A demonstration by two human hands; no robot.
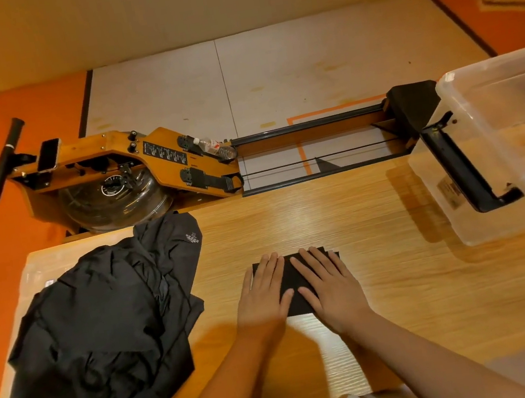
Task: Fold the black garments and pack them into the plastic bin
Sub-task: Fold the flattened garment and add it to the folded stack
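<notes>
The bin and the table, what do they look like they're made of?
The bin looks like clear, glossy plastic: the table shows through its walls. Its handle looks like black plastic. The table shows pale wood grain with a sheen; solid wood or laminate, I can't tell.

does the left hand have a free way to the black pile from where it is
Probably yes: the left hand lies flat on the folded garment, and only bare table separates it from the pile on its left.

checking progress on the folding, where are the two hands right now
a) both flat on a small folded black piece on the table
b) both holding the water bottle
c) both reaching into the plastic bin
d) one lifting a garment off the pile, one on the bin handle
a: the left hand and right hand lie palm down, side by side, on the folded black garment on the table, apart from the plastic bin.
</notes>
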